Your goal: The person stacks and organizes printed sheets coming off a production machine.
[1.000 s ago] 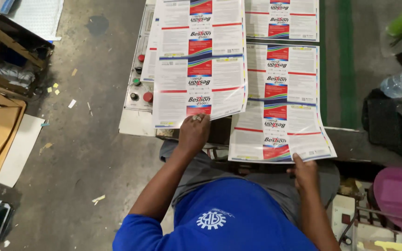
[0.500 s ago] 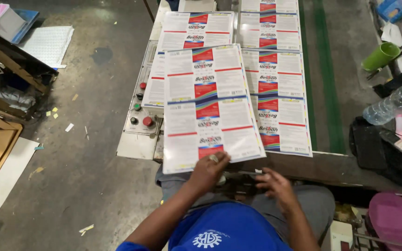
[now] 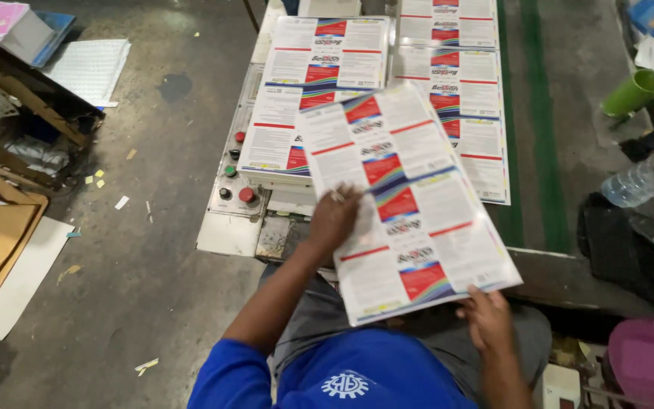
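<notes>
Stack of glossy printed label sheets with red, blue and white panels (image 3: 406, 204), tilted above the grey machine table (image 3: 546, 151), gripped by left hand (image 3: 333, 220) at its left edge and right hand (image 3: 487, 322) under its near corner.

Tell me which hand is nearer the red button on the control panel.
Left. The left hand holds the printed sheet's left edge, just right of the red button; the right hand grips its lower right edge, farther off.
</notes>
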